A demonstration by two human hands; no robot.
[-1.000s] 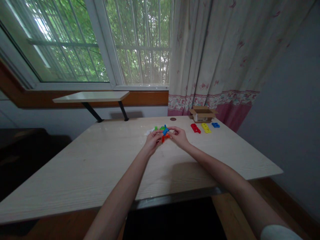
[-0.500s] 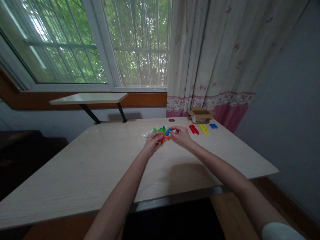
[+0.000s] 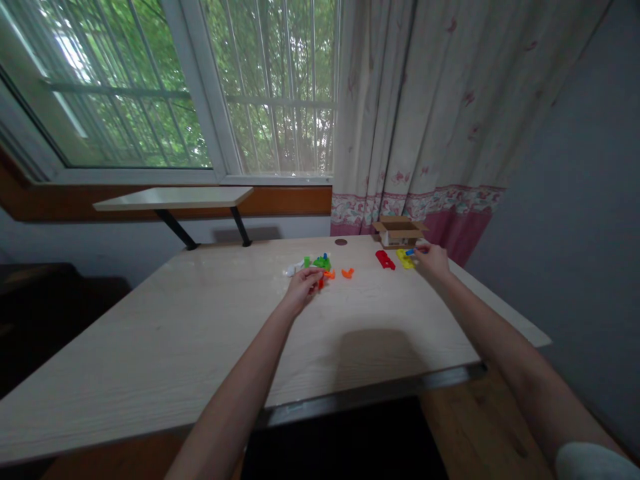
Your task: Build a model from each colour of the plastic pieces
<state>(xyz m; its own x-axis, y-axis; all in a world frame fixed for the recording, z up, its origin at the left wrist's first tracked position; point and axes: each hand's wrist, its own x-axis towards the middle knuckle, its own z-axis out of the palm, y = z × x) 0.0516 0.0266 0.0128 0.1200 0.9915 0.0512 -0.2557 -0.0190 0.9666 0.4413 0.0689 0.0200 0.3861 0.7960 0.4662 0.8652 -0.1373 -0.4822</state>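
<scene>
My right hand (image 3: 434, 259) is closed in a pinch on a blue plastic piece (image 3: 411, 253), held over the right edge of a yellow plastic piece (image 3: 404, 260). My left hand (image 3: 303, 287) is closed near the middle of the table, with a red plastic piece (image 3: 321, 284) at its fingertips. Just beyond those fingers is an orange piece (image 3: 330, 274); whether they touch it I cannot tell. Another orange piece (image 3: 348, 273) lies apart to the right. Green pieces (image 3: 323, 263) and white ones (image 3: 291, 271) lie behind my left hand. A red flat piece (image 3: 385, 261) rests left of the yellow one.
An open cardboard box (image 3: 399, 235) stands at the table's back right, before the curtain (image 3: 400, 120). A raised shelf (image 3: 175, 198) on black legs is at the back left. The table's (image 3: 200, 347) front edge runs below my forearms.
My right hand has moved right, away from my left hand, carrying the blue piece to the yellow one. An orange piece now shows on the table. My left hand has barely moved.
</scene>
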